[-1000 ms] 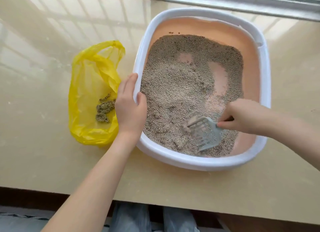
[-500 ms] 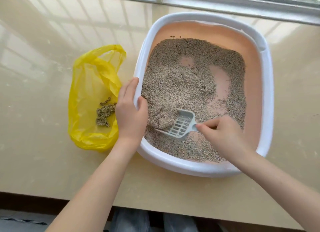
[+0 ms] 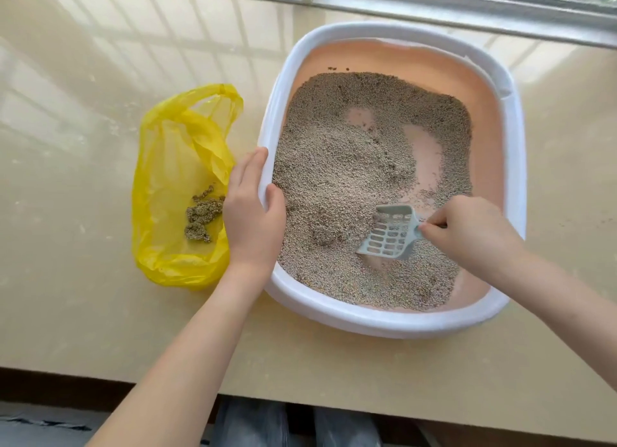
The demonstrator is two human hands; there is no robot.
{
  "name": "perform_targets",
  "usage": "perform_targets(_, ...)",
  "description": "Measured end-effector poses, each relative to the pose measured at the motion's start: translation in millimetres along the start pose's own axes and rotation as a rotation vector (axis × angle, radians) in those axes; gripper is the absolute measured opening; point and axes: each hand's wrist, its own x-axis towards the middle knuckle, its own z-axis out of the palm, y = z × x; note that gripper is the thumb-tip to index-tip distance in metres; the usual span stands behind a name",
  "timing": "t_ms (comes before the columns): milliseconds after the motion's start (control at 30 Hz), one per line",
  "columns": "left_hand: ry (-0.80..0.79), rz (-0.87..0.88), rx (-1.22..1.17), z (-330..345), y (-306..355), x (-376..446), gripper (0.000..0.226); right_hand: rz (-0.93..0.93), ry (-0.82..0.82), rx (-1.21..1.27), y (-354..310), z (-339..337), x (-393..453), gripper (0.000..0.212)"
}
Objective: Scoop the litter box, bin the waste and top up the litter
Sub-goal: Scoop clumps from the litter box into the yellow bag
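Note:
A white-rimmed litter box point(image 3: 374, 319) with a peach inside holds grey-beige litter point(image 3: 337, 166), with bare patches of floor showing at the right. My left hand point(image 3: 252, 212) grips the box's left rim, thumb inside and fingers outside. My right hand point(image 3: 467, 229) holds the handle of a pale grey slotted scoop point(image 3: 389, 234). The scoop lies in the litter near the front, its open end towards the left, with no litter in it. A yellow plastic bag point(image 3: 177, 186) lies left of the box with a clump of waste point(image 3: 202, 217) inside.
The box and bag sit on a glossy beige ledge point(image 3: 100, 296). A window frame point(image 3: 434, 2) runs along the far edge. The ledge's front edge is close to my body, with my legs below it.
The scoop pushed left through the litter, piling it near my left hand, then drew back right and came up free of litter. My left hand has kept its hold on the rim.

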Motion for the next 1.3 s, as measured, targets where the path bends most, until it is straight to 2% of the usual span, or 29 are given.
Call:
perform_targets(267,-0.001,0.015,0.002,0.3,-0.4,0.9,0.045,-0.03,0.03,0.089,-34.0,8.8,13.5,0.046)
perform_targets(467,-0.005,-0.001,0.001,-0.3,0.1,0.4,0.045,-0.095,0.162,0.15,-53.9,-4.1,14.4,0.044)
perform_targets(600,-0.005,-0.003,0.006,-0.5,1.3,0.1,0.045,-0.227,0.229,-0.016,-55.8,-25.9,1.7,0.04)
perform_targets(700,0.001,0.001,0.012,-0.7,0.5,0.4,0.045,-0.21,0.211,-0.159,-43.6,-27.1,-1.0,0.037)
perform_targets(967,0.004,-0.003,-0.001,-1.1,1.4,0.2,0.045,-0.081,0.084,-0.116,3.0,-9.0,-1.5,0.041)
perform_targets(1133,-0.007,-0.017,-0.027,-1.8,2.0,0.4,0.044,-0.062,-0.012,0.052,-8.1,13.3,1.9,0.044)
perform_targets(1200,-0.017,-0.016,-0.032,-2.3,2.6,0.2,0.044,-0.078,-0.012,0.128,-21.9,24.2,2.9,0.05)
perform_targets(1300,-0.027,-0.013,-0.028,-2.7,2.6,0.0,0.044,-0.081,0.002,0.216,-32.6,39.0,7.3,0.044)
